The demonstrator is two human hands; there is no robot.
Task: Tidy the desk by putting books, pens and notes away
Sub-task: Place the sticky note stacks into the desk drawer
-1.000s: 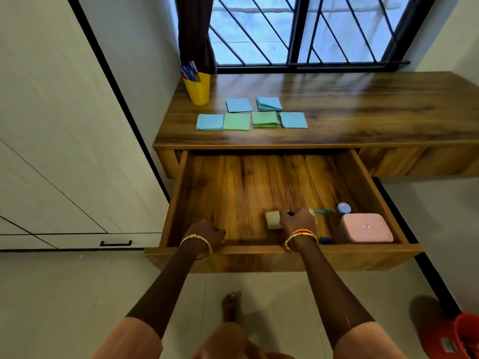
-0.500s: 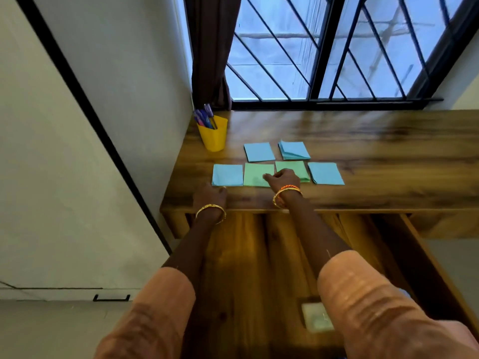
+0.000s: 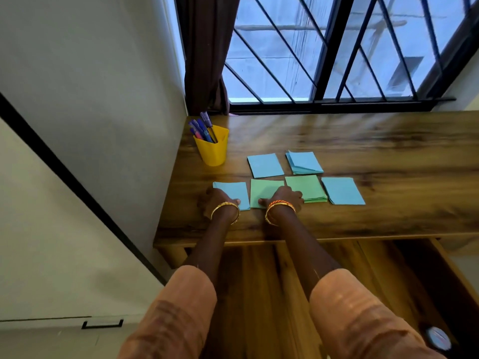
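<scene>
The left hand (image 3: 220, 200) rests on the blue note (image 3: 232, 194) and the right hand (image 3: 285, 199) on the green note (image 3: 264, 191) at the counter's (image 3: 388, 151) 7 o'clock corner, so she should slide each off the edge, then pinch.

- The left hand (image 3: 219, 200) is laid on a blue note (image 3: 233, 193) at the worktop (image 3: 363, 141) edge.
- The right hand (image 3: 286, 199) is pressed on a green note (image 3: 263, 190).
- Pens (image 3: 203, 126) are held upright in a yellow cup (image 3: 212, 149).

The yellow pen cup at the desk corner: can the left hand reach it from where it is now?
Probably yes. The left hand rests on the leftmost blue note, and only bare desk lies between it and the yellow pen cup.
</scene>
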